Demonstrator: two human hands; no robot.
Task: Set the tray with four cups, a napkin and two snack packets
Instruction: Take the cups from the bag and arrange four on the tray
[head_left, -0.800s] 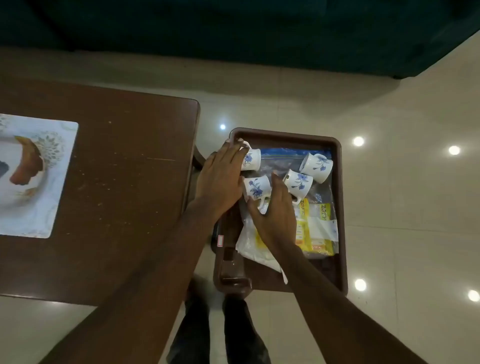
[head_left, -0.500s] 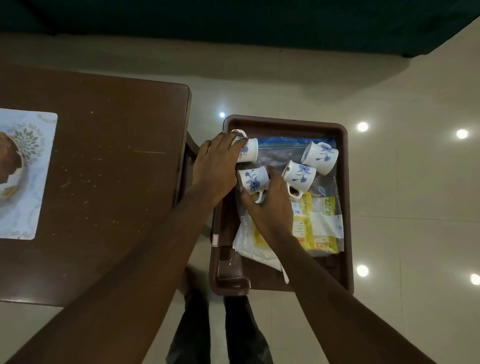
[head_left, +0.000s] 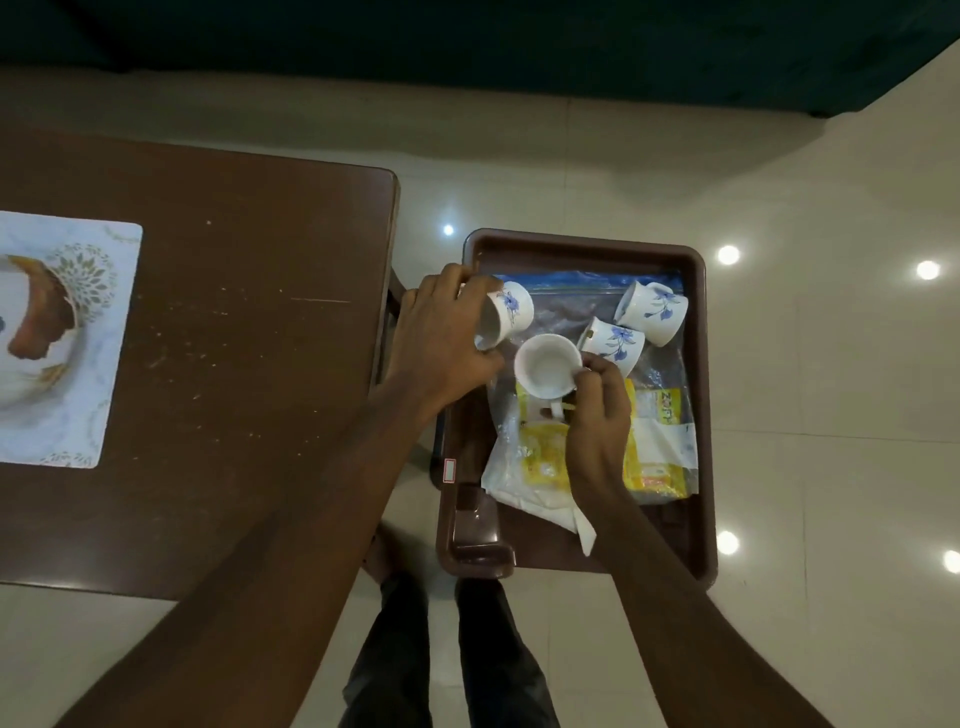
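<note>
A dark brown tray (head_left: 587, 248) sits to the right of the table. White cups with blue flowers lie in it. My left hand (head_left: 441, 338) grips one cup (head_left: 506, 317) tilted on its side at the tray's far left. My right hand (head_left: 597, 415) pinches the handle of a second cup (head_left: 545, 366), which stands mouth up. Two more cups (head_left: 615, 345) (head_left: 652, 309) lie tipped over at the far right. Yellow snack packets (head_left: 660, 431) and a white napkin (head_left: 524, 493) lie under my right hand, over a clear plastic bag.
A brown wooden table (head_left: 234, 338) fills the left side, with a patterned placemat (head_left: 67, 343) at its left edge. Glossy pale floor tiles (head_left: 831, 364) surround the tray. A dark green sofa (head_left: 467, 41) runs along the top. My legs show below the tray.
My right hand has turned the middle cup from lying on its side to mouth up, holding its handle. My left hand has closed round the far-left cup and tilted it.
</note>
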